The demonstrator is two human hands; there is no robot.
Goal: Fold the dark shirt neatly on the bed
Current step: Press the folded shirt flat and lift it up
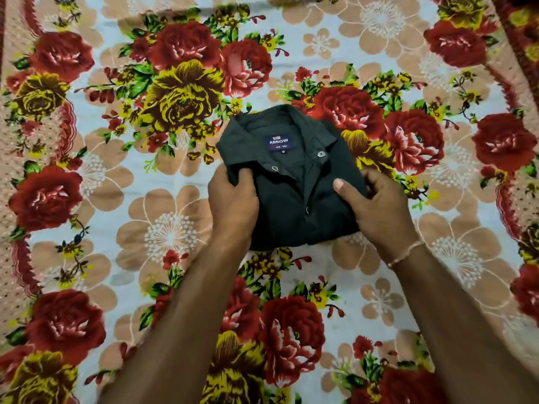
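Observation:
The dark shirt (291, 193) lies in the middle of the bed as a compact folded rectangle, collar up and away from me, with a blue label and metal snap buttons showing. My left hand (232, 202) grips the shirt's left edge, fingers curled under the fabric just below the collar. My right hand (376, 205) holds the right edge, thumb lying on top of the front panel and fingers curled round the side. A thin bracelet sits on my right wrist.
The bed is covered by a sheet (163, 234) printed with large red, yellow and peach flowers on white. It spreads flat on every side of the shirt. A darker patterned border (519, 39) runs along the far right.

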